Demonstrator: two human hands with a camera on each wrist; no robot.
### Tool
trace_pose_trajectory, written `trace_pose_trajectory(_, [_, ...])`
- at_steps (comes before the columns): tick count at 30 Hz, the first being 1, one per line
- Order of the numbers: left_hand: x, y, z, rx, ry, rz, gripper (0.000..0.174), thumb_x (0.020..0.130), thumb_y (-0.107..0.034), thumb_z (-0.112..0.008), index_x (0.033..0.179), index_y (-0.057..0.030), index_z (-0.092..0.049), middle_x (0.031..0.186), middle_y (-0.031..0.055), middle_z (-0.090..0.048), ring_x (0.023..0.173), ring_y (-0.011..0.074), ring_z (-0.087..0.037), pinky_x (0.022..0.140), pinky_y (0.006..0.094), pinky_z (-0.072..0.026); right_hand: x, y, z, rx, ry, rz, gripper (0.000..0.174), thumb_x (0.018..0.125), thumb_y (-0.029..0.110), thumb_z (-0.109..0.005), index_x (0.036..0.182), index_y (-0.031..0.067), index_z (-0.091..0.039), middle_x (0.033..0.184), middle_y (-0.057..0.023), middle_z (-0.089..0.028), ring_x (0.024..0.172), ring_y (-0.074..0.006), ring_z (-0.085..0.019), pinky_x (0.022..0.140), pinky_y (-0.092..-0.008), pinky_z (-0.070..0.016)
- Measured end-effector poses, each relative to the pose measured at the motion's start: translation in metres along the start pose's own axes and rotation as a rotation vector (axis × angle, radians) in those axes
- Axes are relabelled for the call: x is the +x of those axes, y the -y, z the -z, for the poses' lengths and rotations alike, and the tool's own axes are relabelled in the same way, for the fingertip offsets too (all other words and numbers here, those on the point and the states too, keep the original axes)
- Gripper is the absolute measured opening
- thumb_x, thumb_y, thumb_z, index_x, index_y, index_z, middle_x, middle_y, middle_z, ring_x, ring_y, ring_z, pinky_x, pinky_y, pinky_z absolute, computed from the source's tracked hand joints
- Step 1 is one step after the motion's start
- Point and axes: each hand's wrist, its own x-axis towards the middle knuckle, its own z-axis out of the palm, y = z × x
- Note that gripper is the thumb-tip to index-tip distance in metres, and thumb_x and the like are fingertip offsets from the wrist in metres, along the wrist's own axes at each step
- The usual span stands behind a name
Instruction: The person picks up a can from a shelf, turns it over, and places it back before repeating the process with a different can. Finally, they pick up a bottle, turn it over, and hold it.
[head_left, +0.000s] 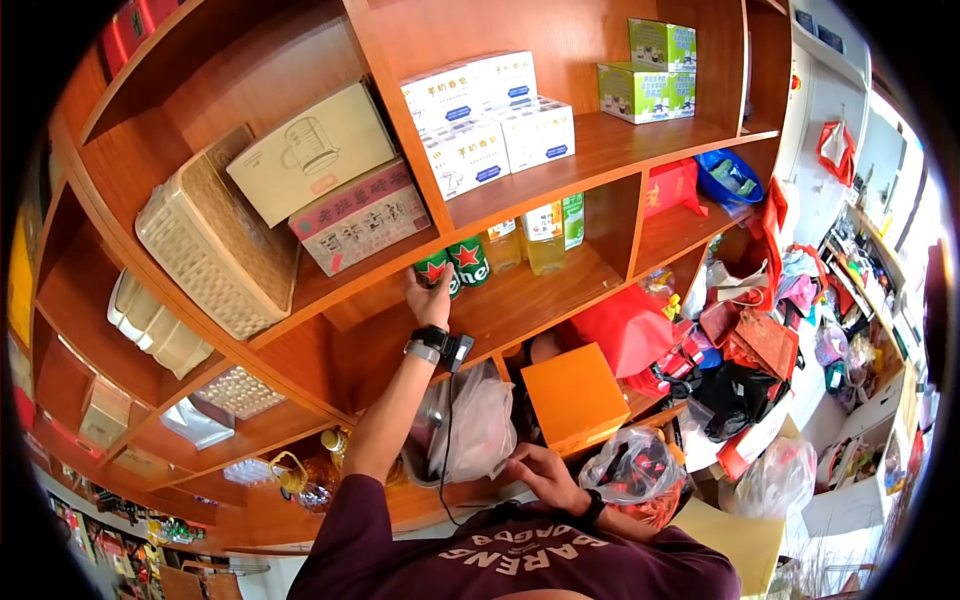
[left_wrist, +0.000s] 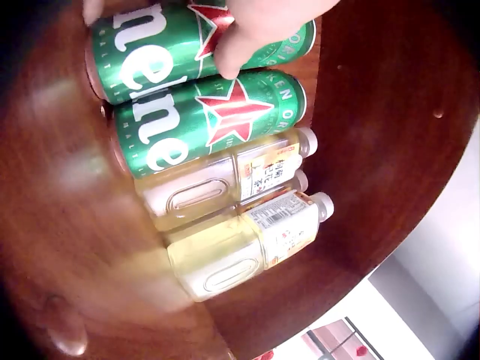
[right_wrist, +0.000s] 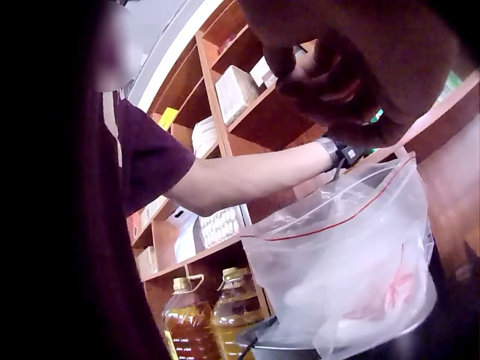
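Observation:
My left hand (head_left: 430, 298) grips a green beer can (left_wrist: 150, 56) with a red star, on a shelf of the wooden cabinet. In the left wrist view the thumb lies across its front and a fingertip shows at its far end. A second matching beer can (left_wrist: 187, 124) stands right beside it. Past the cans are bottles of yellow drink (left_wrist: 281, 232) with white caps. My right hand (head_left: 550, 480), fingers loosely bent, is low in front of my chest, beside a clear plastic bag (head_left: 475, 430); nothing shows in its grasp.
White boxes (head_left: 460, 160) and green boxes (head_left: 645, 90) fill the shelf above. A woven basket (head_left: 215, 240) and cartons stand left. An orange box (head_left: 575, 395) sits right of the bag. Large oil bottles (right_wrist: 236, 307) stand low left. Bags clutter the right side.

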Motion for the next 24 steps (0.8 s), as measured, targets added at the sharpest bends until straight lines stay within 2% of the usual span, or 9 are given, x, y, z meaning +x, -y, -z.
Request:
trace_pose_trajectory(6, [-0.018,-0.015,0.026,0.002,0.022,0.161,0.050,0.086,-0.011,-0.081,0.128,-0.0047,-0.057,0.115,0.0043,-0.066,0.103,0.0138,-0.061,0.089,0.0302,-0.0494,0.003,0.011,0.006,-0.227,0.080,0.082,0.022,0.101,0.022,-0.063,0.097,-0.0001,-0.065,0.089,-0.0113,-0.067,0.082,-0.0206,-0.066,0.073,-0.0319,-0.0510])
trace_pose_trajectory(8, [-0.033,-0.033,0.037,-0.013,0.016,0.220,0.042,0.086,-0.015,-0.082,0.122,-0.0093,-0.061,0.113,0.0005,-0.066,0.100,0.0117,-0.060,0.084,0.0306,-0.0505,0.007,0.023,0.008,-0.280,0.076,0.131,0.021,0.101,0.020,-0.063,0.097,0.0000,-0.065,0.090,-0.0113,-0.066,0.082,-0.0196,-0.066,0.073,-0.0310,-0.0506])
trace_pose_trajectory(13, [-0.098,-0.112,0.041,-0.190,0.086,0.398,0.035,0.097,-0.019,-0.070,0.128,-0.0106,-0.056,0.120,0.0017,-0.062,0.109,0.0168,-0.062,0.081,0.0372,-0.0580,0.020,0.023,0.017,-0.213,-0.014,0.216,0.014,0.102,0.014,-0.062,0.100,0.0005,-0.060,0.097,-0.0058,-0.061,0.086,-0.0120,-0.058,0.075,-0.0268,-0.0477])
trace_pose_trajectory(18, [-0.158,-0.127,0.064,-0.258,0.102,0.552,0.025,0.101,-0.025,-0.064,0.120,-0.0091,-0.061,0.103,-0.0006,-0.067,0.088,0.0089,-0.065,0.074,0.0257,-0.0556,0.029,0.022,0.021,-0.139,0.007,0.173,0.022,0.104,0.018,-0.059,0.116,0.0019,-0.051,0.111,-0.0062,-0.055,0.095,-0.0120,-0.057,0.080,-0.0270,-0.0478])
trace_pose_trajectory(19, [-0.169,-0.131,0.065,-0.189,0.052,0.567,0.023,0.100,-0.024,-0.064,0.117,-0.0089,-0.062,0.094,-0.0023,-0.066,0.083,0.0073,-0.064,0.073,0.0243,-0.0540,0.029,0.028,0.017,-0.042,0.019,0.117,0.023,0.105,0.019,-0.057,0.119,0.0027,-0.049,0.114,-0.0073,-0.054,0.100,-0.0139,-0.056,0.088,-0.0285,-0.0461])
trace_pose_trajectory(20, [-0.183,-0.116,0.069,-0.011,0.121,0.277,0.020,0.099,-0.020,-0.062,0.114,-0.0073,-0.062,0.091,-0.0014,-0.064,0.082,0.0096,-0.063,0.070,0.0247,-0.0519,0.029,0.031,0.016,0.051,0.031,0.061,0.025,0.105,0.019,-0.056,0.123,0.0034,-0.047,0.117,-0.0083,-0.053,0.105,-0.0157,-0.056,0.095,-0.0300,-0.0444])
trace_pose_trajectory(22, [-0.207,-0.127,0.073,-0.238,-0.065,0.576,0.020,0.098,-0.020,-0.059,0.111,-0.0045,-0.062,0.096,0.0011,-0.062,0.087,0.0141,-0.062,0.071,0.0277,-0.0510,0.027,0.025,0.018,0.101,0.105,0.065,0.031,0.106,0.021,-0.053,0.129,0.0041,-0.042,0.123,-0.0094,-0.050,0.113,-0.0168,-0.055,0.099,-0.0324,-0.0446])
trace_pose_trajectory(23, [-0.217,-0.133,0.072,-0.211,-0.036,0.548,0.036,0.099,-0.032,-0.054,0.120,-0.0036,-0.057,0.107,0.0078,-0.063,0.096,0.0213,-0.064,0.086,0.0403,-0.0518,0.025,0.030,0.017,0.139,0.146,-0.018,0.032,0.106,0.022,-0.053,0.130,0.0036,-0.042,0.123,-0.0091,-0.050,0.114,-0.0167,-0.054,0.099,-0.0330,-0.0447])
trace_pose_trajectory(24, [-0.231,-0.136,0.076,-0.205,-0.046,0.603,0.038,0.100,-0.034,-0.051,0.120,-0.0019,-0.057,0.105,0.0082,-0.064,0.094,0.0211,-0.065,0.085,0.0384,-0.0526,0.026,0.034,0.017,0.173,0.198,-0.106,0.033,0.107,0.022,-0.053,0.131,0.0032,-0.041,0.124,-0.0088,-0.050,0.115,-0.0166,-0.053,0.099,-0.0335,-0.0448])
